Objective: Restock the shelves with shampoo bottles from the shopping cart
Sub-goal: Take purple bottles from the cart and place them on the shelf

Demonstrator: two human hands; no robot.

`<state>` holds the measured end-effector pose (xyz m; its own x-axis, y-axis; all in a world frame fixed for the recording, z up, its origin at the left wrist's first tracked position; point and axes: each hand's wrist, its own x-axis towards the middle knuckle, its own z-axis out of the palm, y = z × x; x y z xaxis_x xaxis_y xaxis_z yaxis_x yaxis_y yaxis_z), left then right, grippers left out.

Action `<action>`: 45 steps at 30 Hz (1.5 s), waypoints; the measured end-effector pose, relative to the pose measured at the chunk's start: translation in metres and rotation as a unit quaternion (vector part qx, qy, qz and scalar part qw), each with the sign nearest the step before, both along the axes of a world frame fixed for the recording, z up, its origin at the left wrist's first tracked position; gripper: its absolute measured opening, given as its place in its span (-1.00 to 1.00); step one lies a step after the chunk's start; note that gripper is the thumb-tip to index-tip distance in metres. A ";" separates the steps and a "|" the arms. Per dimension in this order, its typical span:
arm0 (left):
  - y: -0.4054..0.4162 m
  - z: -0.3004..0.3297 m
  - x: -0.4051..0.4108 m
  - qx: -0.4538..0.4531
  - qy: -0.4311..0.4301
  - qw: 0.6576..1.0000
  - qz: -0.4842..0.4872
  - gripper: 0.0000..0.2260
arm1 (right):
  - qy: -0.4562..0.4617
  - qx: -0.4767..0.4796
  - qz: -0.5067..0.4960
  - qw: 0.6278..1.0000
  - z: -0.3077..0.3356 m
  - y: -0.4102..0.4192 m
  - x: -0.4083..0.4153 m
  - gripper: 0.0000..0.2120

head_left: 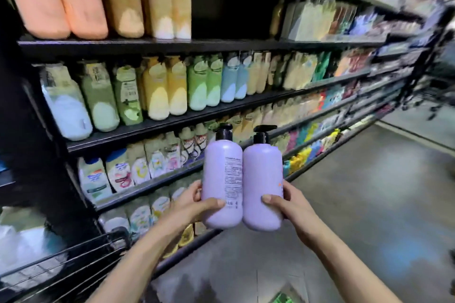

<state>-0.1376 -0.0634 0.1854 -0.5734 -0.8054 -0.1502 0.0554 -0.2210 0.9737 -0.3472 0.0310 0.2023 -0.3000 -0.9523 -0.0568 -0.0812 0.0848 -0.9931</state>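
Two lilac pump bottles with black pumps stand upright side by side in front of me, touching. My left hand (pixel 194 202) grips the left bottle (pixel 221 179) near its base, thumb across the printed back label. My right hand (pixel 285 204) grips the right bottle (pixel 262 184) the same way. Both bottles are held in the air before the black shelves (pixel 172 120). A wide dark gap (pixel 231 5) shows on the upper shelf between tan bottles and boxed goods. The black wire shopping cart (pixel 61 261) is at the lower left.
The shelves run from left to far right, packed with orange, green, yellow and blue bottles and pouches. Grey aisle floor (pixel 369 204) stretches to the right. Another dark rack (pixel 428 61) stands at the far right. White goods lie in the cart.
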 end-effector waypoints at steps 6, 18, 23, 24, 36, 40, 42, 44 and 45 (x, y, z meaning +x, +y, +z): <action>-0.007 0.022 -0.072 -0.022 0.002 1.000 -0.006 -0.21 | 0.000 -0.022 0.004 1.000 0.016 -0.006 -0.075 -0.35; -0.130 0.081 -0.137 -0.134 -0.039 0.989 0.046 -0.22 | 0.014 -0.087 0.052 0.995 0.057 -0.154 -0.159 -0.38; -0.194 0.116 -0.156 -0.164 -0.030 0.982 0.091 -0.26 | 0.035 -0.137 0.097 0.985 0.095 -0.243 -0.183 -0.36; -0.208 0.125 -0.159 -0.174 -0.031 0.979 0.098 -0.26 | 0.037 -0.146 0.105 0.983 0.103 -0.260 -0.187 -0.36; -0.340 0.222 -0.180 -0.302 -0.098 0.921 0.226 -0.24 | 0.042 -0.246 0.194 0.949 0.197 -0.432 -0.208 -0.42; -0.372 0.241 -0.195 -0.327 -0.115 0.898 0.272 -0.35 | 0.050 -0.274 0.201 0.939 0.215 -0.478 -0.217 -0.41; -0.389 0.245 -0.203 -0.335 -0.124 0.883 0.305 -0.41 | 0.061 -0.282 0.201 0.936 0.221 -0.502 -0.220 -0.43; -0.404 0.246 -0.210 -0.346 -0.143 0.866 0.331 -0.42 | 0.062 -0.281 0.205 0.935 0.223 -0.524 -0.221 -0.46; -0.413 0.245 -0.212 -0.347 -0.152 0.860 0.342 -0.41 | 0.063 -0.280 0.209 0.935 0.222 -0.535 -0.222 -0.47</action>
